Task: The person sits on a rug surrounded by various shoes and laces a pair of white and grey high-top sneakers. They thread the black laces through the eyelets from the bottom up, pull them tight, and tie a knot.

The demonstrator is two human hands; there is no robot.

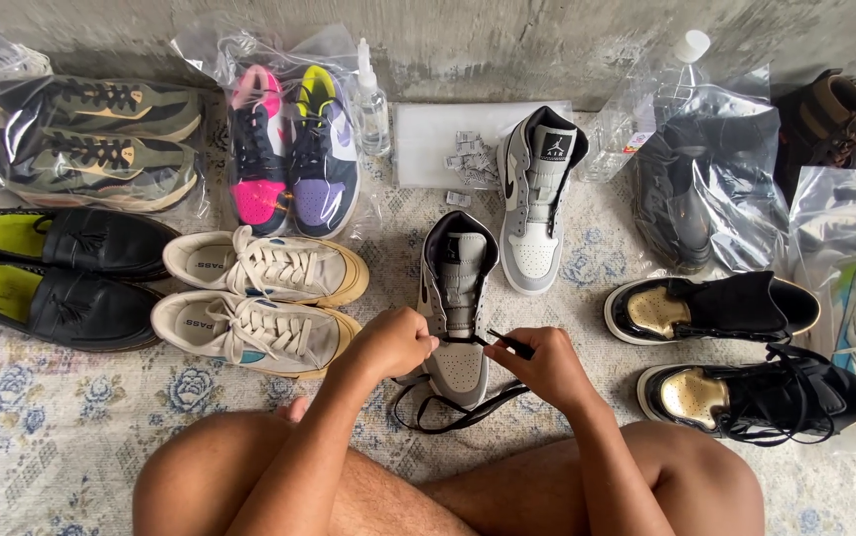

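At centre, a grey high-top sneaker (456, 308) is steadied by the left hand (395, 340); a black lace (458, 412) tip is pinched by the right hand (543, 365). Bare rug (61, 417) is seen at eight o'clock; white sneakers (259, 298) crowd nine o'clock.

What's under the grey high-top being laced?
Floral rug and loose loops of black lace by the grey high-top. Both hands cover its toe; its sole's underside can't be seen.

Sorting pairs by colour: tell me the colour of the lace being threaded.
Black. The lace between the left hand and right hand shows best in the head view.
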